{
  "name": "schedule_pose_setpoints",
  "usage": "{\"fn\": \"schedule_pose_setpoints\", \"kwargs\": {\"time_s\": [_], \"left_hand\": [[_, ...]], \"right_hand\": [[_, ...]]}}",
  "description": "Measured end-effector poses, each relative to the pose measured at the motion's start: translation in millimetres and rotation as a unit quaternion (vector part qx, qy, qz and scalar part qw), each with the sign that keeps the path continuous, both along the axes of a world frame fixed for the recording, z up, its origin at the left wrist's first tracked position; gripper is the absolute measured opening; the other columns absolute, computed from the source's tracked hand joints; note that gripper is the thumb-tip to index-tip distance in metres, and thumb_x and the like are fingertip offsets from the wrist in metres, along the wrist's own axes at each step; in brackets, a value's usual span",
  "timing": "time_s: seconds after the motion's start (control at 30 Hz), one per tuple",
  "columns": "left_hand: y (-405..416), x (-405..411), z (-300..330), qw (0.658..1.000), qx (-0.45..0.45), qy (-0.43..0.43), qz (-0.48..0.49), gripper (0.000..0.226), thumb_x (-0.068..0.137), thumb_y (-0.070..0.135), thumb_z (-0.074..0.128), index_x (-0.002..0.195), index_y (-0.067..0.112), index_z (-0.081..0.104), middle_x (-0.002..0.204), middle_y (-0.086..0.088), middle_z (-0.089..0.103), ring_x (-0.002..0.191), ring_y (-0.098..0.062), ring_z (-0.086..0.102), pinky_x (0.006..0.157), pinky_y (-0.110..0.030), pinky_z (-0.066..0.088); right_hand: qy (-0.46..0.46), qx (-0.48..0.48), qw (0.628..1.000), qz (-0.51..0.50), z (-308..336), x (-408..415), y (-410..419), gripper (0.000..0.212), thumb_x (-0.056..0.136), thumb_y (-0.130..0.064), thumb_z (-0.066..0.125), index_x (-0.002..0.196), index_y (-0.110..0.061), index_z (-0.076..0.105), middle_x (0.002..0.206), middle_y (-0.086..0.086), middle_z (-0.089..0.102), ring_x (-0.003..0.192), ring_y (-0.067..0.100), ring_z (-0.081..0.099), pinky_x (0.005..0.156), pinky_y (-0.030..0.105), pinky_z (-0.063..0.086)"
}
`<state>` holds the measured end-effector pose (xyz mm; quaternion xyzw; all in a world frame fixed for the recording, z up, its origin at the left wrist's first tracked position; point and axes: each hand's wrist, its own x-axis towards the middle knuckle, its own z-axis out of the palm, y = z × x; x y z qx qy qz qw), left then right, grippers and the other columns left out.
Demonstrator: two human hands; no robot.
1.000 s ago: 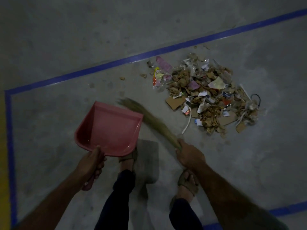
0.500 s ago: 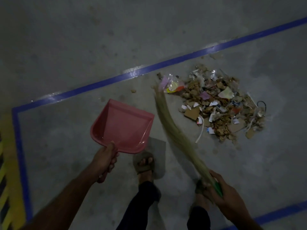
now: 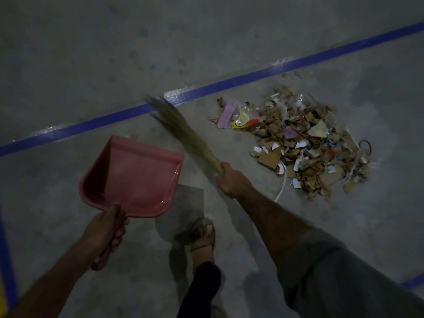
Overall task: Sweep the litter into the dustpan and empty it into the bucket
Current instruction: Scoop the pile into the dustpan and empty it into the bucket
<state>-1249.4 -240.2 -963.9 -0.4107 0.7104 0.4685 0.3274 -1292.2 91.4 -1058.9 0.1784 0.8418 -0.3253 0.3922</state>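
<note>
Nearest to us, we are seeing one sandalled foot (image 3: 203, 235) planted on the grey concrete floor (image 3: 114, 53), a dark trouser leg (image 3: 202, 288) above it. Our left hand (image 3: 104, 232) is gripping the handle of the dustpan (image 3: 135, 177), fingers (image 3: 118, 235) curling round it with the thumb lying along the top. The dustpan is smooth, glossy red-pink plastic, scoop-shaped with raised side walls and a flat front lip; it is being held tilted above the floor and nothing is lying in it.

Just beside it to the right, our right hand (image 3: 231, 181) is wrapping tightly round the green-bound neck of the broom (image 3: 183, 129), fingers closing fully on it. The broom is a bundle of dry, straw-coloured grass stalks, fanning out to a soft, blurred tip that is reaching up to the blue line (image 3: 229, 83). A grey rolled sleeve (image 3: 332, 271) is covering the upper right arm.

Farther out, to the right of the broom and apart from the dustpan, the litter (image 3: 298, 143) is lying heaped on the floor: torn brown cardboard, crumpled brown scraps, white paper bits, pink slips, clear wrappers, a white strip and a black loop at the far edge. Beyond it, the glossy blue line is running diagonally across the rough, mottled floor.
</note>
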Motion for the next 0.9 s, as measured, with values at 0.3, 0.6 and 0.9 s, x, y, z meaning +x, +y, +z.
{"fn": "schedule_pose_setpoints", "kwargs": {"time_s": [0.3,0.6,0.9], "left_hand": [[78.1,-21.6,6.3,0.995,0.023,-0.004,-0.097,0.058,0.103,0.052,0.039,0.085,0.0,0.057,0.052,-0.003,0.038,0.038,-0.011,0.03,0.044,-0.016,0.023],[221.2,-28.2,15.4,0.975,0.028,-0.042,-0.214,0.053,0.104,0.049,0.038,0.081,0.006,0.058,0.049,-0.002,0.041,0.034,-0.012,0.032,0.04,-0.016,0.025],[304.5,-31.2,2.8,0.953,-0.014,-0.072,-0.295,0.057,0.103,0.052,0.038,0.081,0.003,0.059,0.047,-0.001,0.046,0.036,-0.014,0.037,0.041,-0.018,0.028]], "right_hand": [[-0.037,0.016,0.952,-0.304,33.0,105.9,109.9,0.047,0.102,-0.04,0.044,0.146,-0.032,0.029,0.09,0.011,0.065,0.064,0.026,0.066,0.048,0.03,0.052],[-0.015,0.053,0.972,-0.227,92.5,265.0,226.8,0.055,0.102,-0.038,0.05,0.152,-0.034,0.028,0.106,0.006,0.066,0.078,0.018,0.06,0.073,0.033,0.049],[0.083,0.088,0.974,-0.194,123.7,310.9,285.3,0.064,0.096,-0.039,0.06,0.152,-0.039,0.03,0.116,-0.012,0.052,0.086,0.011,0.059,0.071,0.038,0.056]]}}
